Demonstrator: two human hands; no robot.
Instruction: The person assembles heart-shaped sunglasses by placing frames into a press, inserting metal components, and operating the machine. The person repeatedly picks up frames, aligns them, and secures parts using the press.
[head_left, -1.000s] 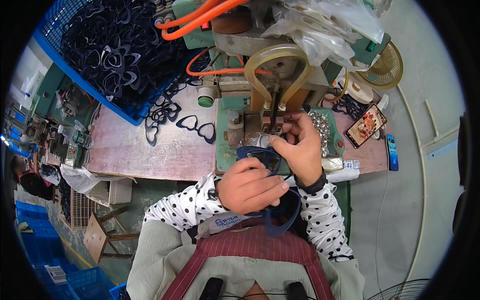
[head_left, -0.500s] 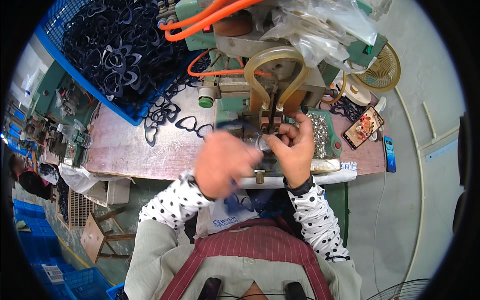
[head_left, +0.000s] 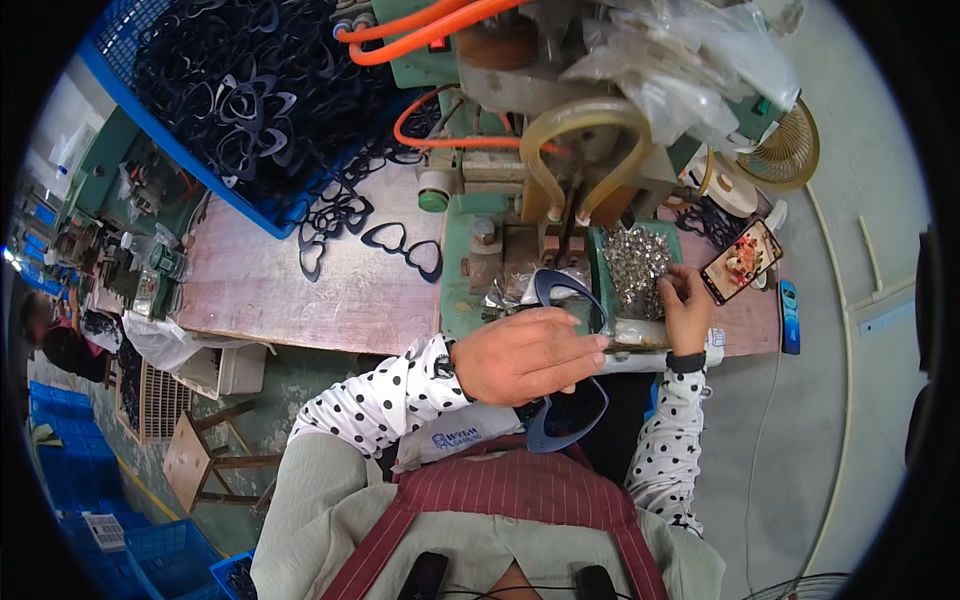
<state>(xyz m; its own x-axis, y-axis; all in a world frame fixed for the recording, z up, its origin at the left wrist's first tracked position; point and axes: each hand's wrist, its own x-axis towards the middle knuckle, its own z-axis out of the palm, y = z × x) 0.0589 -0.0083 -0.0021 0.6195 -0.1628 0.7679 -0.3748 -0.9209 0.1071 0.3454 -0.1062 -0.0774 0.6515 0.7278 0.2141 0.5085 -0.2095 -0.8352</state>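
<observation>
My left hand (head_left: 525, 357) is closed round the middle of a dark blue glasses frame (head_left: 550, 441), held turned so one rim is above the hand and the other below it. My right hand (head_left: 686, 312) rests at the right edge of a green tray (head_left: 601, 262) full of tiny shiny metal pieces (head_left: 635, 262). Its thumb and fingertips are drawn together; whatever lies between them is too small to make out. Left of the tray, the work area of a green bench machine (head_left: 487, 245) lies just beyond my left hand.
A blue basket (head_left: 180, 165) heaped with dark frames stands at the back left; another frame (head_left: 402, 250) lies on the table (head_left: 330, 315). Orange hoses and plastic bags hang over the machine. A lit phone (head_left: 742, 260), a blue phone (head_left: 790, 318) and a fan (head_left: 780, 150) are at the right.
My hands were together before the machine. My right hand has moved right to the metal pieces; the left has brought the frame a little right and nearer. The whole view has shifted slightly.
</observation>
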